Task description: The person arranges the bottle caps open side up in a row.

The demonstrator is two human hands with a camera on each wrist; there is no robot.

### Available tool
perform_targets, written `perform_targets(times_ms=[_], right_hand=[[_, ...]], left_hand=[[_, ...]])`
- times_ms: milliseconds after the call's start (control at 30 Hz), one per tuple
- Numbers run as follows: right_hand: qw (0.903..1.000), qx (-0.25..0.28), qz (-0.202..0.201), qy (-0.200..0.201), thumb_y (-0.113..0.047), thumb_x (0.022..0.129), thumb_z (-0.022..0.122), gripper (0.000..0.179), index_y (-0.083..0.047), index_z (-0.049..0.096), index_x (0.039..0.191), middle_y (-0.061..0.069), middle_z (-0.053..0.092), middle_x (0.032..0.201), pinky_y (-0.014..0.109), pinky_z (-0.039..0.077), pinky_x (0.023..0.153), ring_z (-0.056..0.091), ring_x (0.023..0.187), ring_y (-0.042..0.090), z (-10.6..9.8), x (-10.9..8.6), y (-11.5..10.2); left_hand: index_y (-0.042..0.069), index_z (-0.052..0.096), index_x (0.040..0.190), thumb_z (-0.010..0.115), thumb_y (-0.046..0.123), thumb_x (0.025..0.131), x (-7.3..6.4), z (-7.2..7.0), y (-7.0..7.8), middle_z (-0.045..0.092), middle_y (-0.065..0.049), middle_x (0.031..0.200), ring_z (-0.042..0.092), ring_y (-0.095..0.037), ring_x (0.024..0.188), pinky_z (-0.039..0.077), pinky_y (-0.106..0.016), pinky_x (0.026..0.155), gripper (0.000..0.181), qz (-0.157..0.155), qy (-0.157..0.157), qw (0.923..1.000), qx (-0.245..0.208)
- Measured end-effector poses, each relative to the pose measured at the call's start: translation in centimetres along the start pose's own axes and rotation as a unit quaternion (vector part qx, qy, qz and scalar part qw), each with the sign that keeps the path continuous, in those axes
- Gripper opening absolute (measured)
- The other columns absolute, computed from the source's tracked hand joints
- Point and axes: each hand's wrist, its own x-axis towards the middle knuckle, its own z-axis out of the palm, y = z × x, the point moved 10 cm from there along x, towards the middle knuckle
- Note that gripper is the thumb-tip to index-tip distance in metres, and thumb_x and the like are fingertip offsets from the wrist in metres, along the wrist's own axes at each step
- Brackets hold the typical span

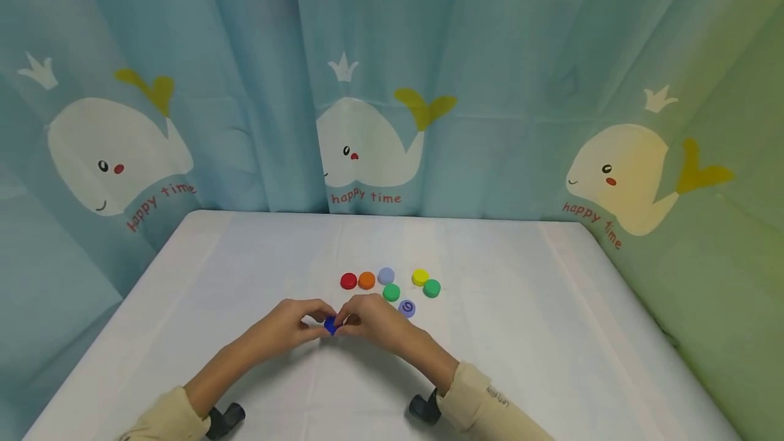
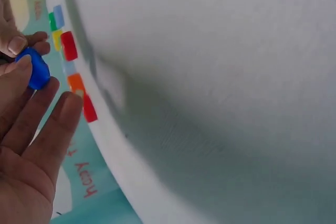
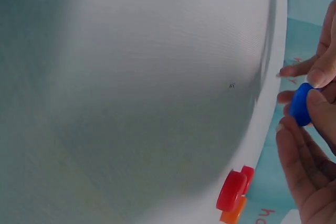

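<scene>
Currently, left hand [image 1: 286, 325] and right hand [image 1: 378, 324] both pinch the small blue disc [image 1: 331, 325], left of the lilac disc [image 1: 407, 308]. Judged risk: smooth rim, fingertip-only hold; uneven pressure could squirt it loose toward the far red disc [image 1: 348, 281].

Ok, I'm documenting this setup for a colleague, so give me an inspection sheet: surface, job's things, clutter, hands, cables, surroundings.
Surface: white table.
Job's things: blue piece, held in the fingers.
Clutter: red disc, orange disc, yellow disc, green discs and lavender discs on the table, one lavender disc bearing a dark mark.
Hands: left hand and right hand both pinch the blue piece.
Cables: nothing seen.
Surroundings: curtain printed with white whales and "happy time".
</scene>
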Motion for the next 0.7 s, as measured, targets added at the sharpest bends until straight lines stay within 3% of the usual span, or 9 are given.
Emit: perform_targets(times_ms=[200, 367, 533, 700], right_hand=[[0.9968, -0.069, -0.002, -0.040, -0.013, 0.081, 0.075, 0.007, -0.011, 0.073, 0.087, -0.009, 0.065, 0.083, 0.006, 0.042, 0.067, 0.057, 0.073, -0.005, 1.0, -0.1, -0.4], [0.9924, -0.108, -0.004, -0.058, -0.013, 0.080, 0.076, 0.007, -0.013, 0.073, 0.085, -0.010, 0.061, 0.081, 0.006, 0.041, 0.067, 0.055, 0.073, -0.004, 1.8, -0.4, -0.4], [0.9918, -0.111, -0.006, -0.064, -0.012, 0.079, 0.077, 0.008, -0.013, 0.073, 0.086, -0.010, 0.061, 0.080, 0.006, 0.041, 0.068, 0.054, 0.073, -0.004, 2.4, -0.4, -0.5], [0.9905, -0.118, -0.013, -0.070, -0.014, 0.078, 0.078, 0.012, -0.013, 0.074, 0.089, -0.010, 0.062, 0.080, 0.005, 0.041, 0.068, 0.055, 0.073, -0.004, 2.9, -0.4, -0.6]], left_hand=[[0.009, 0.067, 0.104, 0.074, 0.017, 0.082, 0.1, 0.6, -0.1, 0.066, 0.006, 0.092, 0.060, -0.017, 0.087, 0.050, -0.034, 0.075, 0.025, -0.011, -0.004, 0.9968, 0.079], [0.002, 0.066, 0.108, 0.076, 0.019, 0.079, 0.1, 1.2, -0.4, 0.064, 0.008, 0.087, 0.055, -0.014, 0.083, 0.046, -0.028, 0.071, 0.035, -0.014, -0.007, 0.9939, 0.109], [0.003, 0.070, 0.099, 0.078, 0.018, 0.077, -0.1, 1.8, 0.0, 0.061, 0.008, 0.084, 0.050, -0.012, 0.081, 0.043, -0.028, 0.070, 0.028, 0.003, -0.018, 0.9914, 0.130], [0.010, 0.068, 0.096, 0.078, 0.024, 0.077, -0.1, 2.3, -0.1, 0.053, 0.010, 0.080, 0.045, -0.009, 0.077, 0.038, -0.030, 0.068, 0.026, -0.007, -0.031, 0.9839, 0.176]])
